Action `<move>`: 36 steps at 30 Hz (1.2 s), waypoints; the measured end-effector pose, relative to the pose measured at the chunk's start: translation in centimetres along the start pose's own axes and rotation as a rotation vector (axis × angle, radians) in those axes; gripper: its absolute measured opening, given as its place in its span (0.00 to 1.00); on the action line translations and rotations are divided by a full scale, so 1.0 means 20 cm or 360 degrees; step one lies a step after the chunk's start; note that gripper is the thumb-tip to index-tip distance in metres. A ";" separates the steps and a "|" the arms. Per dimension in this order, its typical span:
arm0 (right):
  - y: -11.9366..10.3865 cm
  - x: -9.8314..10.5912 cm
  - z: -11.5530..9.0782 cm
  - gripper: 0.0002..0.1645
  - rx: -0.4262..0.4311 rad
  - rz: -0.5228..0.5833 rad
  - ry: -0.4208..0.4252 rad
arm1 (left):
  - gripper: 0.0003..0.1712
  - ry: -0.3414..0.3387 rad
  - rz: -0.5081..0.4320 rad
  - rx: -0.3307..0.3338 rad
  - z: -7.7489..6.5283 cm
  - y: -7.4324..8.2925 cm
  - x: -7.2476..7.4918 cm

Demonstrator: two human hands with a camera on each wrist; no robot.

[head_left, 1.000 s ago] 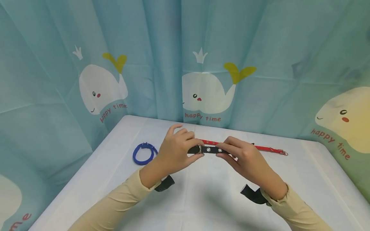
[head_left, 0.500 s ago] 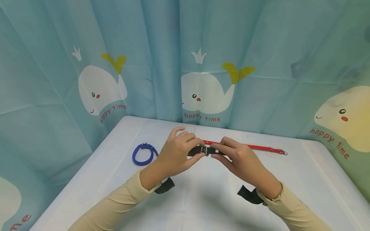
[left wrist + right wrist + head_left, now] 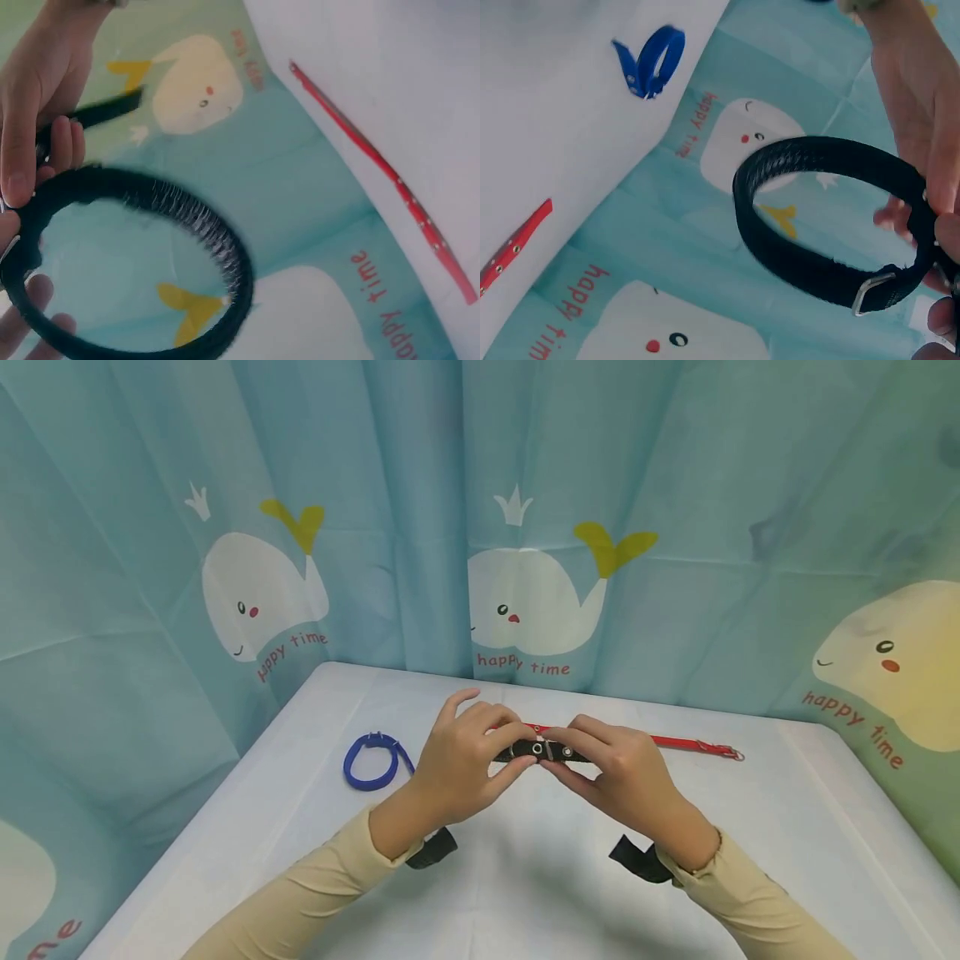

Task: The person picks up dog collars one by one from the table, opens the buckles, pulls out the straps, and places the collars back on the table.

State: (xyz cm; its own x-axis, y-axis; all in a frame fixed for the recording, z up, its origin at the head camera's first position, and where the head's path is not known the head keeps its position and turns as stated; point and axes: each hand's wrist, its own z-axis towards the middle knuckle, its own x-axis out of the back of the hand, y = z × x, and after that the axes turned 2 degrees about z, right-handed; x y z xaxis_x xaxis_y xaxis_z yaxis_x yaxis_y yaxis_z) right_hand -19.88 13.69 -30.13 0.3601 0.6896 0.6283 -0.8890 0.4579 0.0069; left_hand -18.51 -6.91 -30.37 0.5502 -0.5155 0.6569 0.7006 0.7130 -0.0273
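Left hand (image 3: 468,753), right hand (image 3: 622,762), black strap (image 3: 527,750) between

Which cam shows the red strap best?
Left wrist: the red strap lies in frame end to end, unobstructed. Head: the right hand hides part of it. Right wrist: only one end section, cut by the frame's left edge.

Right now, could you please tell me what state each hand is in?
Left hand: closed, pinching the black strap.
Right hand: closed, pinching the same black strap.
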 end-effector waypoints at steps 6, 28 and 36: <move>0.01 0.00 0.00 0.24 0.0047 0.0001 -0.0094 | 0.10 0.0025 0.0036 -0.0122 -0.01 0.00 -0.02; 0.00 -0.03 -0.03 0.09 0.0258 -0.0220 -0.0127 | 0.09 0.0031 0.0344 -0.0303 -0.03 -0.01 -0.04; 0.00 -0.04 -0.05 0.17 0.0242 -0.0256 -0.0140 | 0.08 0.0043 0.0356 -0.0277 -0.03 -0.02 -0.04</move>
State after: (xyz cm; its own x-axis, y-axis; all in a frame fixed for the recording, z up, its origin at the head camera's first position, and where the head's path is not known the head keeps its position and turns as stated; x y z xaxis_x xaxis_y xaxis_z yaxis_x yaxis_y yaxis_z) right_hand -19.95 13.75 -31.31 0.4803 0.5601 0.6750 -0.8570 0.4633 0.2254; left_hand -18.89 -7.12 -31.34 0.7102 -0.3687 0.5998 0.6265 0.7195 -0.2996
